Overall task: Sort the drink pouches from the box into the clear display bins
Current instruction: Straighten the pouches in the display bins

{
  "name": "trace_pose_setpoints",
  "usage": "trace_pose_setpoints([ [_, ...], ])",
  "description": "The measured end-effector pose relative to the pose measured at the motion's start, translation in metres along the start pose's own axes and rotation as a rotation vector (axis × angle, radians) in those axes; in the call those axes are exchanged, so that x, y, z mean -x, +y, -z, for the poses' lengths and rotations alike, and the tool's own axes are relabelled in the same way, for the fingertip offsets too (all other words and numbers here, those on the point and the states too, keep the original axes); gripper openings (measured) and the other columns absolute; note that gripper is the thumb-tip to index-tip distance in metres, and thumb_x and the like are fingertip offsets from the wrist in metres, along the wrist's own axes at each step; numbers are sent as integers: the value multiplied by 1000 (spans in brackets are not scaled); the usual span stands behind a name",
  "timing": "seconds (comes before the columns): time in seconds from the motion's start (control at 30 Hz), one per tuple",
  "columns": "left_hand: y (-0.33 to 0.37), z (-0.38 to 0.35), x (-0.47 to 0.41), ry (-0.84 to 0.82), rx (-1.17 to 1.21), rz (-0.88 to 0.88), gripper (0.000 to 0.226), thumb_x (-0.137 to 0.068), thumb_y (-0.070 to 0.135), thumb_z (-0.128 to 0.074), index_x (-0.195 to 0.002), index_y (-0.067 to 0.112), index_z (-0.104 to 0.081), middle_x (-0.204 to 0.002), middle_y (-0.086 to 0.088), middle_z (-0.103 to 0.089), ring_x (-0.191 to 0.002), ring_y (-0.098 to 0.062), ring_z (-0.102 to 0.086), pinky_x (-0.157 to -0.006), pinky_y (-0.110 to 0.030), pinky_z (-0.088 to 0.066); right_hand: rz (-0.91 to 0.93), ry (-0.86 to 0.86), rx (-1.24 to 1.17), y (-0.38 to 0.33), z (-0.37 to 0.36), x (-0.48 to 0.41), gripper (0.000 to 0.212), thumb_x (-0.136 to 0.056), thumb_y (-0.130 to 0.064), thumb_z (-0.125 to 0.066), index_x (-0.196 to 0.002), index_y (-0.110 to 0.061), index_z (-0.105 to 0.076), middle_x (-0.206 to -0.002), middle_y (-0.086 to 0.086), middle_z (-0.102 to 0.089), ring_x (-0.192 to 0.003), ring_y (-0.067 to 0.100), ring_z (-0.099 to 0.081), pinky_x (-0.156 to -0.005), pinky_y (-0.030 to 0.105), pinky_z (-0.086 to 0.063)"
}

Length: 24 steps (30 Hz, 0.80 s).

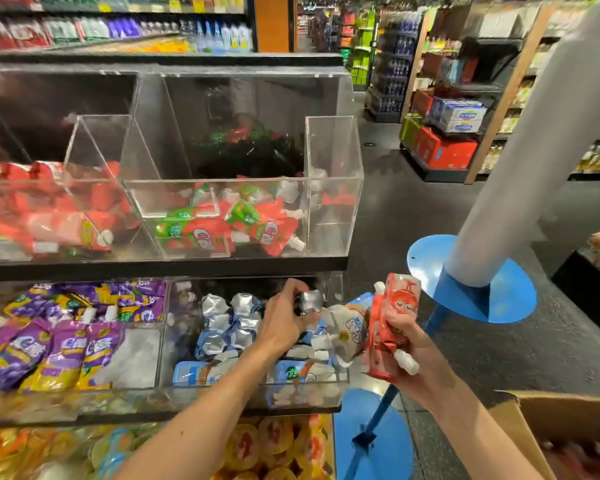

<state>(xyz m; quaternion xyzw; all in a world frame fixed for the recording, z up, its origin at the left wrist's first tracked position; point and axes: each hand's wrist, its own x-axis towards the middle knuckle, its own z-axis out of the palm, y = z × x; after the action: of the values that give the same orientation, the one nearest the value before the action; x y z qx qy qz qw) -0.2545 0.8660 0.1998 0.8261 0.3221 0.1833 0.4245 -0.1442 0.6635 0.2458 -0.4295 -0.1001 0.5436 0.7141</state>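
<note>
Head view. Left hand (284,323) is inside the lower clear bin (326,398), its fingers (290,289) curled round a silver-bottomed pouch (310,301). Blue pouches (222,327) lie just left of and below them. Right hand (413,355) has its fingers wrapped round a bundle of red pouches (394,317). The cardboard box (534,420) sits below and right of those fingers. The upper bin (333,150), above the left fingers, holds red-green pouches (222,226).
</note>
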Motion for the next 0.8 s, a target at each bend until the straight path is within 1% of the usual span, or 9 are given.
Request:
trace_pose_setpoints([
  [0.1,4,1,-9,-152,-105,-64,42,-82,39,-65,-121,46,-50,-116,4,-67,-109,-22,-62,-96,-39,-51,-13,15,17,0,-4,-2,106,-26,-34,-99,-122,-12,-59,-108,18,-69,-95,31,-68,-89,45,-52],
  [0.23,7,7,-12,-307,-214,-72,54,-95,18,-58,-144,36,-47,-158,12,-33,-142,-12,-34,-110,-19,-16,-17,-12,-10,2,-16,-1,76,-46,-32,-92,-113,-11,-61,-89,14,-72,-76,25,-72,-69,36,-60],
  [0.27,6,9,-11,-298,-210,-79,54,-96,15,-56,-145,36,-47,-158,14,-30,-143,-11,-31,-114,-22,-13,-13,-9,-8,3,-17,0,66,-56,-31,-86,-113,-10,-60,-87,13,-72,-75,25,-72,-67,35,-61],
  [0.33,8,17,-6,-180,-137,-110,46,-97,11,-53,-138,30,-55,-149,9,-44,-137,-13,-41,-119,-31,-27,-8,-7,17,6,-18,1,78,-48,-34,-92,-115,-10,-59,-89,14,-72,-77,25,-72,-68,36,-61],
  [0.4,18,29,1,-67,28,-72,27,-98,19,-56,-122,24,-67,-123,2,-64,-113,-16,-60,-103,-35,-47,-4,-22,63,8,-23,2,100,-29,-37,-98,-117,-10,-59,-94,16,-72,-82,26,-72,-68,37,-61],
  [0.5,45,50,16,-347,236,111,36,-96,50,-55,-113,22,-69,-110,-4,-71,-95,-12,-66,-73,-30,-57,-14,-41,135,14,-34,-1,100,-38,-38,-97,-126,-13,-57,-115,19,-70,-99,30,-70,-80,40,-60],
  [0.6,49,61,28,-588,73,63,53,-82,71,-58,-114,31,-68,-113,5,-70,-107,-11,-64,-93,-40,-55,-39,-55,205,23,-46,-2,70,-63,-29,-80,-128,-17,-57,-122,19,-67,-102,28,-69,-84,40,-58],
  [0.73,38,77,37,-653,96,45,32,-92,44,-66,-118,27,-64,-116,-5,-68,-102,-11,-65,-96,-31,-49,-87,-7,175,32,-55,3,63,-72,-27,-76,-129,-11,-56,-126,25,-63,-100,32,-66,-79,40,-59],
  [0.8,30,87,40,-717,150,86,38,-93,33,-68,-129,24,-58,-120,-4,-68,-104,-8,-65,-97,-27,-49,-104,13,152,35,-57,6,57,-77,-26,-77,-127,-6,-58,-123,27,-64,-98,34,-65,-76,41,-61],
])
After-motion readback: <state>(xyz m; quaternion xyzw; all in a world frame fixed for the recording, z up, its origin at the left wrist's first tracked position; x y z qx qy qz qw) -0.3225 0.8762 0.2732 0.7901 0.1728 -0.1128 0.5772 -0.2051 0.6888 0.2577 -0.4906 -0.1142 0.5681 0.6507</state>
